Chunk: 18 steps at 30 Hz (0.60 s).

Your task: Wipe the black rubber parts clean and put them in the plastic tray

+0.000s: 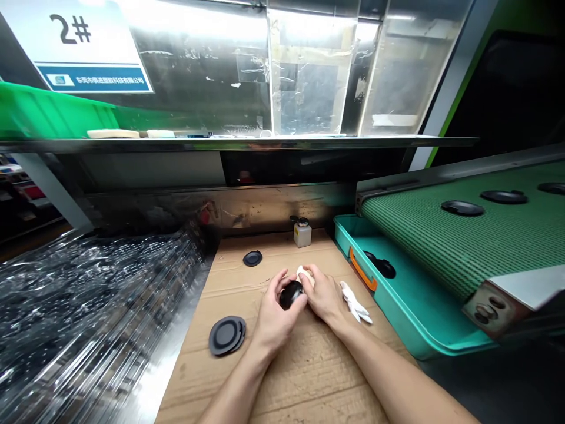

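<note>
The left hand [274,317] clamps the black disc [289,295], its glossy face toward the camera, long axis partly hidden; the adjacent right hand [324,296] grips a white cloth [301,272].

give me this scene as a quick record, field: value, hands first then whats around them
left hand: holds a black part
right hand: pinches a white cloth close to the black part; exact contact unclear
work surface: cardboard sheet
left of hands: overlapping black discs; farther back, a single black disc
behind hands: small whitish bottle with a dark top
right of hands: crumpled white glove or cloth
beyond that: teal bin with dark parts inside
conveyor: green belt carrying black round pieces
</note>
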### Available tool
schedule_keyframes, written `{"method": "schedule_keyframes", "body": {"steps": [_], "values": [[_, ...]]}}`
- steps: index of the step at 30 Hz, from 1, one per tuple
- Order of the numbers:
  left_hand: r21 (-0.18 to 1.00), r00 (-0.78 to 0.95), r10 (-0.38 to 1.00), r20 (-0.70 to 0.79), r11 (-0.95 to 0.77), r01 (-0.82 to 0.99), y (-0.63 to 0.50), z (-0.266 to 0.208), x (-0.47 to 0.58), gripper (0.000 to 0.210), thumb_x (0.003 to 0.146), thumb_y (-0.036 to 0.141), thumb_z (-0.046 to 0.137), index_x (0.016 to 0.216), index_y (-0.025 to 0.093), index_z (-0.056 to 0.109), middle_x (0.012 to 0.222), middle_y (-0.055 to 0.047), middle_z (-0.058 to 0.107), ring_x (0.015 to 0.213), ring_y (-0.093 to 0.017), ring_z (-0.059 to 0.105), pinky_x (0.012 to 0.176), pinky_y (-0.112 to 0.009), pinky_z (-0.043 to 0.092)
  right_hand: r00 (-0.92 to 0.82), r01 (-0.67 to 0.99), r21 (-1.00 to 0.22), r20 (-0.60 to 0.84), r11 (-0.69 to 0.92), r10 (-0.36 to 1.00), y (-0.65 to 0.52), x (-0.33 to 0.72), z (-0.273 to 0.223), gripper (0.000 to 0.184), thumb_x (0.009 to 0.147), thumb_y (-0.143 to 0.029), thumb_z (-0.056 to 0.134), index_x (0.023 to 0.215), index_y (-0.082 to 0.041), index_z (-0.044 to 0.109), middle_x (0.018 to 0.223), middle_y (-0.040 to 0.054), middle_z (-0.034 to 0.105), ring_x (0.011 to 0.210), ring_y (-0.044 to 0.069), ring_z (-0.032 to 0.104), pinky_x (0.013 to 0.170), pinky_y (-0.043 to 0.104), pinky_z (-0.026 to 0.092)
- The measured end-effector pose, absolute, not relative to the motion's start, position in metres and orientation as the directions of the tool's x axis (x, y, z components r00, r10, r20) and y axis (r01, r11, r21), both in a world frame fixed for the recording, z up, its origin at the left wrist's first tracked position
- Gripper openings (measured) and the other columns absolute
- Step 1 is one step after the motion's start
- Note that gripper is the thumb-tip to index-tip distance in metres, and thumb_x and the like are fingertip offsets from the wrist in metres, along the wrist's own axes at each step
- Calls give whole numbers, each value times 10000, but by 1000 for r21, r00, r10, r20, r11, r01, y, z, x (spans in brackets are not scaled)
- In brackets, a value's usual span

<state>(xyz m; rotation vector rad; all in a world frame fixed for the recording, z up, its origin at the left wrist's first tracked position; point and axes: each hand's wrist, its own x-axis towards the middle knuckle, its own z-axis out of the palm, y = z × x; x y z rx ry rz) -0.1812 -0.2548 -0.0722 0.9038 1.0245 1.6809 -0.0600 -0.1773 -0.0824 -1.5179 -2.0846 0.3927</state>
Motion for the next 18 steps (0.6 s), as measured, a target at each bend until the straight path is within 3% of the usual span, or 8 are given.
{"method": "schedule_keyframes", "body": {"steps": [5,10,13,18], "values": [[917,-309,882,356,-393,-66,-266,-66,-169,807,584,50,782,1318,238,502,1312,-90,535,1257,-227,449,1117,-291,249,-248,801,-512,187,310,950,-176,-59,-81,375,938,-510,341,1193,-314,534,935,45,705,853,230,650,635,287,363],[830,-287,783,552,-486,273,-266,-71,-168,968,631,112,765,1439,287,261,1410,-93,422,1251,-237,454,1079,-390,336,-257,817,-491,160,302,953,-176,-58,-80,377,933,-527,337,1195,-336,529,896,37,710,844,238,653,629,287,365],[763,-210,778,592,-458,455,-264,-76,-171,990,698,167,724,1466,311,117,1431,-103,388,1224,-218,479,1045,-387,382,-261,808,-505,156,304,953,-174,-58,-81,363,930,-518,353,1190,-339,531,908,33,712,856,234,656,636,280,374],[761,-197,796,572,-426,490,-265,-76,-174,984,716,207,710,1469,316,87,1418,-104,416,1259,-225,454,1050,-380,375,-256,802,-512,169,307,952,-172,-59,-85,357,932,-510,360,1190,-336,537,940,30,712,895,229,655,650,273,385]]}}
